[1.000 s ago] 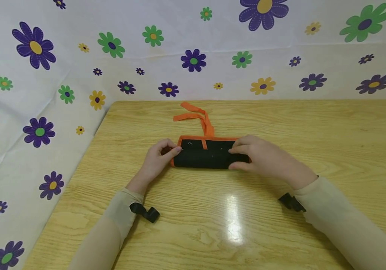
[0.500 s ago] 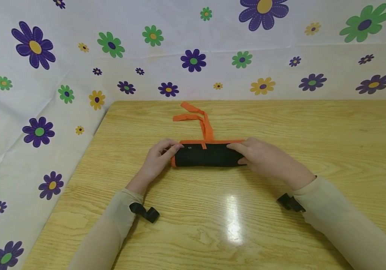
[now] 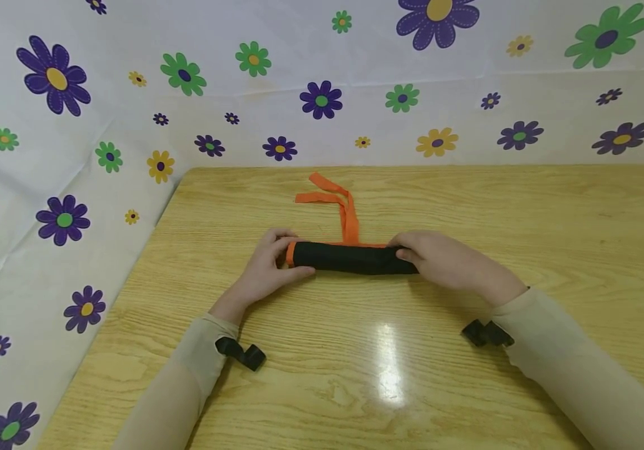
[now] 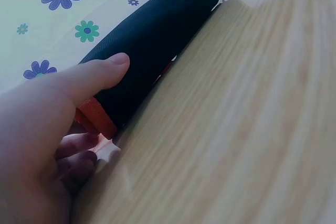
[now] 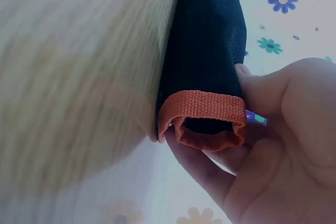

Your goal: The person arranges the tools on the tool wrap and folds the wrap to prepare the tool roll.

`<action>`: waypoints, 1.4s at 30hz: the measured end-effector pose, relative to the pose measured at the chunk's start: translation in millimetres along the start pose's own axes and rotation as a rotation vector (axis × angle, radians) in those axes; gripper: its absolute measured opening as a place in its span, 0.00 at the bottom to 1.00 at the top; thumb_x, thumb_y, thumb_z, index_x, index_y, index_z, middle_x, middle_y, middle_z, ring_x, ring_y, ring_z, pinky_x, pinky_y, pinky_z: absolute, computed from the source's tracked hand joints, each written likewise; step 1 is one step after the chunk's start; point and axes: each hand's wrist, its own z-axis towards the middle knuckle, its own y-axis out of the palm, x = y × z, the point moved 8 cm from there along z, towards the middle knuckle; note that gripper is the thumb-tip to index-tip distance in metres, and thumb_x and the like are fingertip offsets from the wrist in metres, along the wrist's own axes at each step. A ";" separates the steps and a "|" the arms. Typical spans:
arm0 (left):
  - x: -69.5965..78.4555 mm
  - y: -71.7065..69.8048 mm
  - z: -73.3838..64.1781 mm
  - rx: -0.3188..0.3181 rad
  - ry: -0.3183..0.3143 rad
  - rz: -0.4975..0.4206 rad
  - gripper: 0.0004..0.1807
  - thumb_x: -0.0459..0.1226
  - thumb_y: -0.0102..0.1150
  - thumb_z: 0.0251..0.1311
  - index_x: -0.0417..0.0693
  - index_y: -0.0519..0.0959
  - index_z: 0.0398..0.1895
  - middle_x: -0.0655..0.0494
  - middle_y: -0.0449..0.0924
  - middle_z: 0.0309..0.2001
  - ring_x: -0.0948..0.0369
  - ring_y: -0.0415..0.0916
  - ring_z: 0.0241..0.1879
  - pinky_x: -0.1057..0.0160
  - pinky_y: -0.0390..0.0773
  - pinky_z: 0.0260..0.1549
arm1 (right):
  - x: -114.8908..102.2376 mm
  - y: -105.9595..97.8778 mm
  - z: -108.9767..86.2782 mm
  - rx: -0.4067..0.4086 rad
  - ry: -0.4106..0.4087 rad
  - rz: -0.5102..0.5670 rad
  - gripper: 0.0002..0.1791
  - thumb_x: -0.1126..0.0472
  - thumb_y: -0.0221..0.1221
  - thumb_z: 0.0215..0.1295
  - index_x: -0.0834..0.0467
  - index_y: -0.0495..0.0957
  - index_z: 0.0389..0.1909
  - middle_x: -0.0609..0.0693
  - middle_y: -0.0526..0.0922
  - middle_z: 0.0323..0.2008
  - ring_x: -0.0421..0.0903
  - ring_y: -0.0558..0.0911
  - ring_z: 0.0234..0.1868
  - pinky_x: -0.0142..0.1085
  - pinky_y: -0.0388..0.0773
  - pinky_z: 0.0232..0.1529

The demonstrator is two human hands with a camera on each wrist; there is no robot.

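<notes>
A black fabric tool roll [image 3: 350, 258] with orange edging lies rolled into a tube on the wooden table. From its far side, two orange tie straps [image 3: 350, 215] stretch toward the back. My left hand [image 3: 268, 265] grips the left end, thumb along the near side and fingers behind. In the left wrist view its thumb [image 4: 105, 74] presses the black cloth beside the orange end band. My right hand [image 3: 446, 262] holds the right end between thumb and fingers. The right wrist view shows that end's orange-bound opening [image 5: 210, 121], with fingers [image 5: 205, 169] curled beneath it.
The wood-grain table [image 3: 322, 375] runs back to a white flower-patterned cloth [image 3: 367, 75], which also hangs along the left side. Black straps [image 3: 241, 353] dangle from both sleeve cuffs.
The tool roll has turned over away from me, so its printed inner flap and orange top edge are now mostly hidden. My left thumb has dropped from the top to the near side.
</notes>
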 end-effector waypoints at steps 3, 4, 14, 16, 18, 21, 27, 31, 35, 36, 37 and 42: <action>-2.8 -2.0 -0.3 0.018 -0.035 0.016 0.31 0.47 0.73 0.50 0.53 0.76 0.59 0.54 0.70 0.47 0.57 0.67 0.44 0.59 0.69 0.42 | 2.6 -0.4 -1.1 0.011 -0.017 -0.063 0.25 0.49 0.55 0.69 0.60 0.74 0.60 0.56 0.73 0.56 0.54 0.71 0.55 0.51 0.70 0.54; -3.7 -2.5 -0.5 0.019 -0.048 0.007 0.32 0.47 0.72 0.50 0.54 0.75 0.60 0.54 0.71 0.46 0.57 0.68 0.42 0.59 0.70 0.40 | 3.8 0.6 -1.1 0.008 -0.022 -0.083 0.29 0.46 0.58 0.66 0.60 0.73 0.62 0.57 0.72 0.56 0.54 0.70 0.55 0.51 0.70 0.54; -1.2 -3.6 0.3 0.022 -0.057 0.066 0.25 0.50 0.69 0.53 0.51 0.79 0.52 0.54 0.72 0.44 0.57 0.65 0.39 0.59 0.67 0.36 | 5.4 3.2 -1.0 0.003 -0.055 -0.131 0.38 0.52 0.67 0.58 0.64 0.66 0.66 0.60 0.73 0.56 0.57 0.70 0.56 0.51 0.69 0.56; 0.0 -2.8 0.5 0.015 -0.043 0.071 0.27 0.49 0.69 0.54 0.50 0.77 0.56 0.53 0.71 0.47 0.56 0.65 0.40 0.60 0.68 0.37 | 6.9 3.7 -0.7 -0.001 -0.042 -0.127 0.38 0.52 0.66 0.59 0.63 0.65 0.67 0.60 0.72 0.57 0.57 0.69 0.57 0.51 0.69 0.57; 1.1 -2.1 0.4 0.010 -0.024 0.070 0.29 0.46 0.69 0.54 0.50 0.74 0.59 0.52 0.71 0.48 0.56 0.65 0.40 0.60 0.68 0.36 | 7.2 3.7 -0.8 0.000 -0.037 -0.130 0.38 0.51 0.65 0.60 0.62 0.65 0.67 0.60 0.71 0.58 0.57 0.69 0.58 0.52 0.69 0.57; 1.0 -2.2 0.7 0.016 -0.016 0.060 0.31 0.44 0.69 0.55 0.49 0.72 0.62 0.51 0.72 0.50 0.57 0.66 0.40 0.61 0.69 0.37 | 7.3 3.8 -0.6 0.008 -0.037 -0.137 0.37 0.51 0.65 0.60 0.62 0.65 0.67 0.61 0.71 0.58 0.57 0.69 0.57 0.52 0.70 0.56; 0.5 -3.8 1.5 0.042 -0.053 0.018 0.33 0.43 0.66 0.59 0.48 0.68 0.66 0.50 0.73 0.53 0.56 0.67 0.40 0.59 0.68 0.38 | 7.4 1.9 -0.5 0.034 -0.042 -0.108 0.39 0.54 0.64 0.62 0.65 0.60 0.69 0.62 0.70 0.61 0.60 0.68 0.60 0.53 0.66 0.59; -0.2 -4.3 1.0 0.046 -0.074 0.000 0.35 0.42 0.67 0.58 0.49 0.67 0.68 0.50 0.72 0.54 0.55 0.67 0.41 0.59 0.68 0.39 | 6.4 -0.4 -1.7 0.038 -0.052 -0.091 0.40 0.55 0.65 0.60 0.64 0.60 0.69 0.63 0.69 0.60 0.61 0.67 0.60 0.54 0.66 0.58; -1.7 -3.3 0.5 0.039 -0.079 -0.017 0.37 0.42 0.68 0.55 0.49 0.66 0.69 0.51 0.70 0.56 0.56 0.67 0.43 0.59 0.69 0.41 | 7.5 -1.6 -2.8 0.018 -0.033 -0.053 0.41 0.54 0.66 0.60 0.63 0.59 0.70 0.63 0.67 0.62 0.62 0.65 0.61 0.56 0.64 0.59; -2.4 -3.2 0.4 0.039 -0.079 -0.018 0.37 0.43 0.68 0.55 0.49 0.66 0.69 0.51 0.70 0.56 0.56 0.67 0.43 0.60 0.69 0.40 | 8.0 -1.8 -3.0 0.013 -0.026 -0.044 0.42 0.54 0.66 0.60 0.63 0.59 0.70 0.63 0.66 0.63 0.62 0.64 0.62 0.57 0.64 0.60; -2.5 -3.3 0.3 0.040 -0.080 -0.020 0.37 0.43 0.68 0.55 0.49 0.66 0.69 0.52 0.70 0.55 0.56 0.67 0.42 0.60 0.69 0.40 | 8.8 -1.8 -3.0 0.008 -0.017 -0.038 0.42 0.53 0.66 0.60 0.63 0.58 0.70 0.63 0.66 0.63 0.62 0.63 0.62 0.57 0.63 0.60; -4.3 -4.8 -0.1 0.057 -0.083 -0.037 0.37 0.44 0.68 0.55 0.50 0.65 0.68 0.52 0.70 0.48 0.56 0.65 0.37 0.61 0.67 0.35 | 11.2 -2.6 -2.8 -0.003 -0.002 -0.026 0.44 0.53 0.68 0.57 0.62 0.58 0.71 0.62 0.65 0.64 0.62 0.62 0.64 0.58 0.61 0.61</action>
